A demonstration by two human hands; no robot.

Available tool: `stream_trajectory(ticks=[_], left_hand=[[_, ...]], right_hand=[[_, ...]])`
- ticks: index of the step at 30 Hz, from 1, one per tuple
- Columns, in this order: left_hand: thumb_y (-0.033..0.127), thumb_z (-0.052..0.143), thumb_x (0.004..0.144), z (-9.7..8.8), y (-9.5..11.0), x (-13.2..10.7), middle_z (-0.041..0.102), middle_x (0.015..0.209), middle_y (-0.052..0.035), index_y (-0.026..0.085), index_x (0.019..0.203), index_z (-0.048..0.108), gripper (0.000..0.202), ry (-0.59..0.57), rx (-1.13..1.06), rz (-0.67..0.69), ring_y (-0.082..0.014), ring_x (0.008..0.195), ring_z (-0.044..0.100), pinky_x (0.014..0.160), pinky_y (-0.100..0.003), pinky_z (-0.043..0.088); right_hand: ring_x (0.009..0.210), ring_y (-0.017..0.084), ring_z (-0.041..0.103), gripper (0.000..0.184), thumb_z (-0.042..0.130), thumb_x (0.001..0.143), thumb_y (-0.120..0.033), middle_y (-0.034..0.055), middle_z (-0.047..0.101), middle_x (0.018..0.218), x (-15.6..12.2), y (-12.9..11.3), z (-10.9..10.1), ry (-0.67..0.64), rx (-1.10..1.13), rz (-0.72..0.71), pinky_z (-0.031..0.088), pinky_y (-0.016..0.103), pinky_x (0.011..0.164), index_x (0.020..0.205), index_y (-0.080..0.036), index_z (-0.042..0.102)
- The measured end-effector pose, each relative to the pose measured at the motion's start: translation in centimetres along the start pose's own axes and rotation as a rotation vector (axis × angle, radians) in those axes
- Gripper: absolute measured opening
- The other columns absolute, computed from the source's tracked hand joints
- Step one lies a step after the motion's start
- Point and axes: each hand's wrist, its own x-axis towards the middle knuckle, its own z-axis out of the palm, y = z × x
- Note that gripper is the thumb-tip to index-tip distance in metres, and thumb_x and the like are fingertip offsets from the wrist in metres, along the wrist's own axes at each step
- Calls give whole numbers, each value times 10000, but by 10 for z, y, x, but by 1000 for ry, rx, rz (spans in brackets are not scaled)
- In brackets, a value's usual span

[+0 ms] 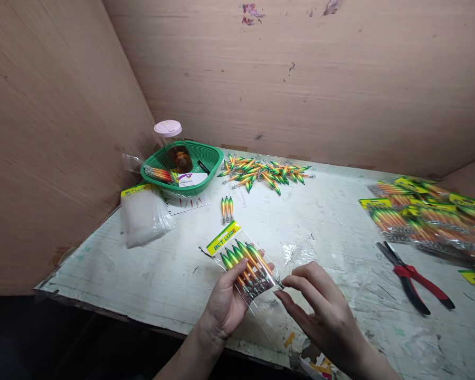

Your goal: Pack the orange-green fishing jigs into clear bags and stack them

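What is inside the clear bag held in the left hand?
Green-and-orange lures lie side by side inside the bag, below its yellow label. The left hand covers the bag's underside, and glare blurs the hook ends, so no sure count.

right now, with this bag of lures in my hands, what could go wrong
1. The lures have their hook ends pointing at the right hand, close to its fingertips: a prick or a snagged bag seems possible.
2. The left hand holds the bag near the table edge, so a lure slipping out might fall off.
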Motion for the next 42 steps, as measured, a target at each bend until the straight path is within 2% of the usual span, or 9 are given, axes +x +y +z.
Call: stream_trajectory(ticks=[5,10,15,21,26,32,39,42], left_hand=[[176,560,907,0,0,3,759,994,-132,87,1241,621,351,2,2,15,-304,1016,701,1013,-483,486],[172,535,921,3,-1,1,761,1010,-134,65,1121,680,269,35,-1,7,-291,972,715,998,-483,500],[171,548,905,3,-3,-2,764,974,-160,30,1009,723,248,-9,59,-18,-297,966,714,997,-452,504],[157,582,880,5,-1,-2,763,978,-157,28,962,737,218,11,92,-27,-305,955,715,975,-455,522],[176,589,881,4,-1,0,762,978,-156,43,976,736,220,3,127,-15,-300,949,716,957,-454,531],[188,612,865,3,-3,1,759,958,-176,26,992,737,240,-42,152,-46,-326,985,702,969,-479,516],[189,632,856,3,-3,-1,752,1016,-172,43,995,739,228,-55,170,-49,-340,998,697,958,-505,521],[188,630,861,1,-4,0,745,1057,-171,44,1011,735,233,-61,172,-51,-340,1009,695,966,-503,517]], right_hand=[[708,168,497,124,632,848,-62,50,562,771,-4,-3,-3,-4,-22,-22,419,311,619,907,-154,573],[690,164,518,111,631,843,-49,45,575,755,-6,-4,-4,11,-14,-13,413,313,626,893,-143,602],[695,161,510,115,639,850,-53,43,565,740,-4,-1,-2,49,-21,6,404,308,621,931,-134,628],[676,143,464,151,610,866,-57,26,545,727,-5,4,-3,39,-9,-52,383,290,587,968,-162,648],[671,142,469,151,591,869,-52,25,545,728,-7,7,-3,11,-1,-36,386,294,583,943,-173,643],[654,145,478,212,612,846,-28,15,528,718,-8,6,-5,50,49,-3,379,291,570,976,-190,651],[669,148,481,170,625,841,-21,25,518,728,-11,6,-5,36,46,44,398,283,568,849,-184,577],[679,149,493,154,624,850,-43,28,536,746,-12,7,-4,25,47,47,421,282,581,908,-181,587]])
